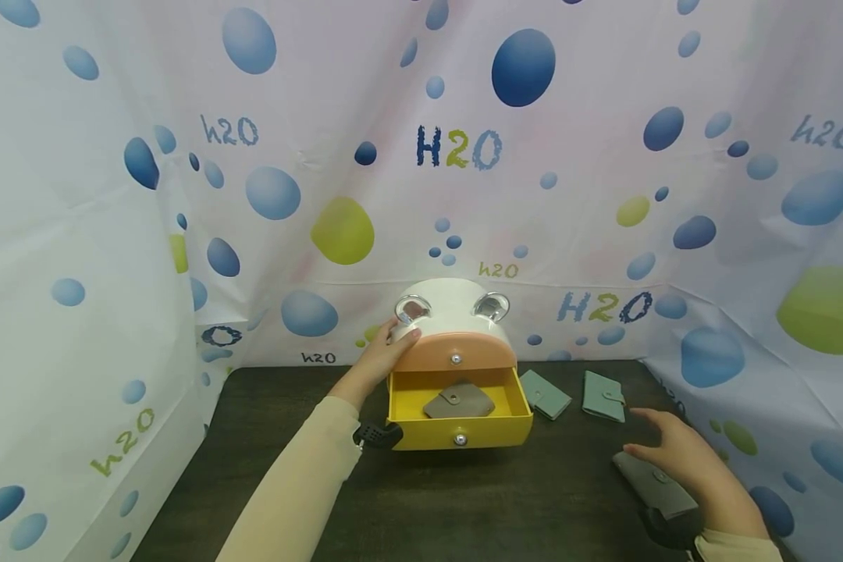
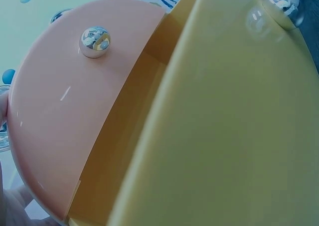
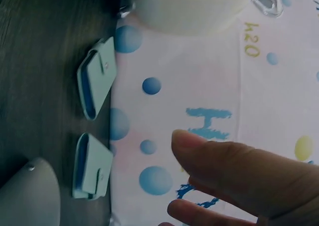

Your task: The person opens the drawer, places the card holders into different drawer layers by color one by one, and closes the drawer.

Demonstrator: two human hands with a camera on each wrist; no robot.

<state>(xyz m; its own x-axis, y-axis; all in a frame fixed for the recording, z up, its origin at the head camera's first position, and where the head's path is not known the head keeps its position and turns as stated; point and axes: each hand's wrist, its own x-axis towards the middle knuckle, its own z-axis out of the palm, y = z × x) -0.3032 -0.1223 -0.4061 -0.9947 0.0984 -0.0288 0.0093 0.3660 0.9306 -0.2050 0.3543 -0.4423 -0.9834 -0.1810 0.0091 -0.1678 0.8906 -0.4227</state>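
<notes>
Gripping the box (image 1: pixel 453 304), the left hand (image 1: pixel 377 357) is hiding part of its side; the right hand (image 1: pixel 683 450), loosely spread, is partly covering a grey wallet (image 1: pixel 652 485) on the counter (image 1: pixel 534 507).

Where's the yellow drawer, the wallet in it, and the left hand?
Yellow drawer (image 1: pixel 428 435): head view, on its front panel.
Wallet (image 1: pixel 467 402): head view, on its upper face.
Left hand (image 1: pixel 378 364): head view, on its back.

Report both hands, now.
Left hand: holding the cabinet at its upper side.
Right hand: open, holding nothing.
</notes>
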